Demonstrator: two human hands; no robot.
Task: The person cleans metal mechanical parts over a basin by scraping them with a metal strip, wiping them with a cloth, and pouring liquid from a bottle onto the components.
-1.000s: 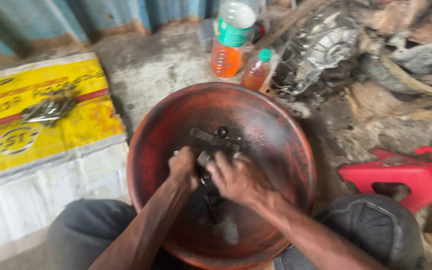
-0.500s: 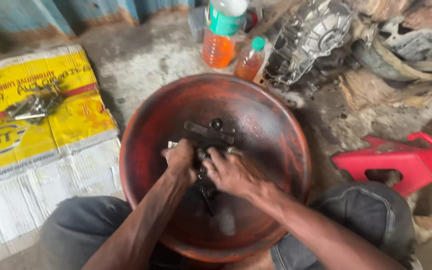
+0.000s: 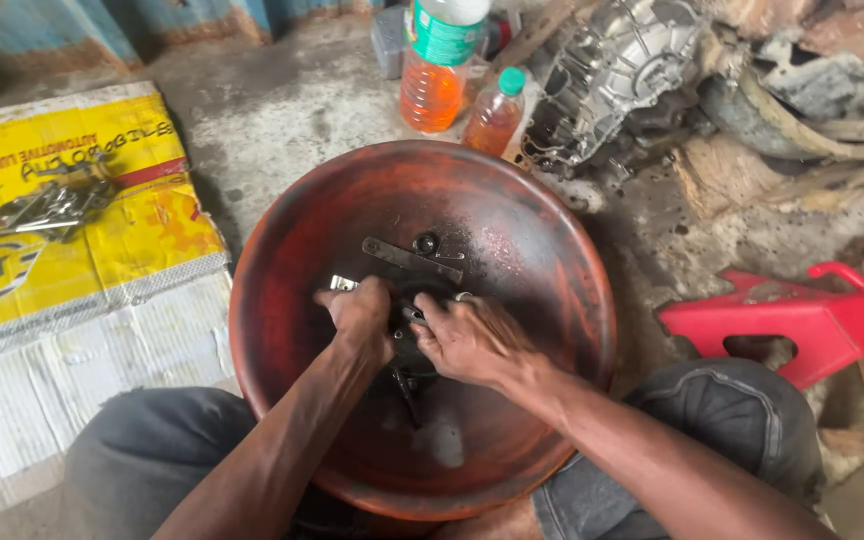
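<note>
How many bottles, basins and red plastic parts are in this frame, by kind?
Bottles with orange liquid: 2, a large bottle and a small bottle
Rust-red basin: 1, with both hands inside it
Red plastic part: 1
Total: 4

Your left hand (image 3: 360,318) is curled into a loose fist, knuckles up, wrist bent slightly down — its fingers (image 3: 330,297) are tucked under and closed on something you can't make out from here. Your right hand (image 3: 472,340) lies palm down just beside it, fingers (image 3: 430,312) bent and pointing toward the left hand. Both forearms come in bare from below and converge — your knees are spread to either side.
</note>
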